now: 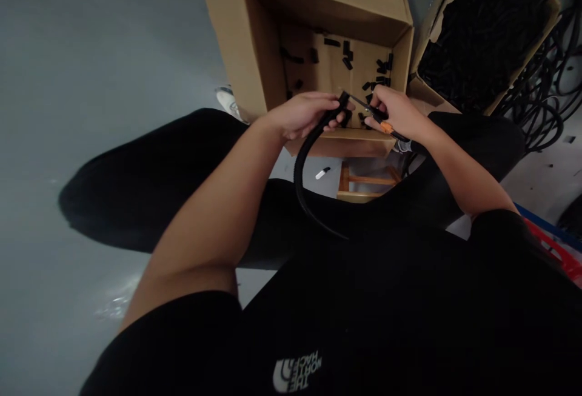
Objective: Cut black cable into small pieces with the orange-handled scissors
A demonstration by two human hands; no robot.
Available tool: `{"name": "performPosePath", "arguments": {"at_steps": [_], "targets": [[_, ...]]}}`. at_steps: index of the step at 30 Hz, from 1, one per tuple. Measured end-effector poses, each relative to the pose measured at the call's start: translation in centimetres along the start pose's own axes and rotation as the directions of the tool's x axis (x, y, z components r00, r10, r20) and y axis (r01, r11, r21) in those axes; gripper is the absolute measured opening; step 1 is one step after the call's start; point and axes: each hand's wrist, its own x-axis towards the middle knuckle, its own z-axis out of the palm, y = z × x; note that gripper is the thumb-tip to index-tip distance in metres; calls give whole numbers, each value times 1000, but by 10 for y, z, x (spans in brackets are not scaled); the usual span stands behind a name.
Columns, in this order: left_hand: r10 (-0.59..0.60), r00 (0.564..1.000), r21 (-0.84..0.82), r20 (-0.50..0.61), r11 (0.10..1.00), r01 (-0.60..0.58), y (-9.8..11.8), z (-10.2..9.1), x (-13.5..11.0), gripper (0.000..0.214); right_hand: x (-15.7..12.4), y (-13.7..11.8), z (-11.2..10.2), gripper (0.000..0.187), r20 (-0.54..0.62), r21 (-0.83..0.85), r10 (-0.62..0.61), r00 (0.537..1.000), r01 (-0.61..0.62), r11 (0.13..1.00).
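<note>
My left hand (313,114) grips a black corrugated tube (301,168) near its upper end, and the rest of it curves down toward my lap. In my right hand (400,114) is a pair of scissors (386,126) with black and orange handles. Their blades point left and reach the tube's end, close to my left fingertips. Both hands are over the near side of an open cardboard box (254,50). Short black tube pieces (347,62) lie scattered on the box floor; some are hidden behind my hands.
At the upper right, a second cardboard box (439,20) is filled with black pieces. Black hoses (545,111) lie coiled beside it. A wooden stool (366,196) shows between my legs, near a small black-and-white object (322,173) on the floor.
</note>
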Motion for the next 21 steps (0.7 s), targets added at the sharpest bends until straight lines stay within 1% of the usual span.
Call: {"name": "performPosePath", "arguments": {"at_steps": [2, 3, 4, 6, 8, 11, 13, 15, 18, 21], "targets": [[37, 996, -8, -80, 999, -38, -1, 2, 5, 11, 1, 7, 1, 43, 1, 6, 58, 998, -58, 998], [63, 991, -4, -120, 998, -64, -2, 2, 8, 11, 1, 9, 1, 45, 9, 14, 82, 997, -82, 997], [90, 983, 6, -162, 996, -90, -4, 0, 11, 14, 1, 11, 1, 47, 24, 25, 103, 994, -103, 994], [132, 963, 35, -237, 991, -128, -8, -2, 17, 28, 1, 10, 1, 52, 68, 58, 138, 988, -142, 988], [150, 948, 60, -280, 989, -138, -14, -3, 23, 45, 2, 4, 3, 58, 113, 95, 162, 980, -173, 980], [161, 946, 80, -282, 986, -145, -22, 3, 29, 62, 5, -9, 7, 64, 127, 126, 182, 975, -198, 972], [179, 942, 93, -283, 983, -159, -25, 9, 31, 65, 7, -16, 11, 67, 109, 132, 196, 975, -210, 969], [197, 933, 120, -302, 978, -168, -26, 12, 33, 62, 9, -20, 13, 69, 79, 136, 221, 972, -230, 964], [240, 913, 188, -330, 964, -185, -29, 12, 37, 53, 12, -20, 15, 68, 13, 128, 268, 963, -268, 955], [312, 897, 271, -312, 935, -231, -33, 11, 39, 48, 16, -16, 18, 68, -37, 89, 284, 958, -280, 956]]}}
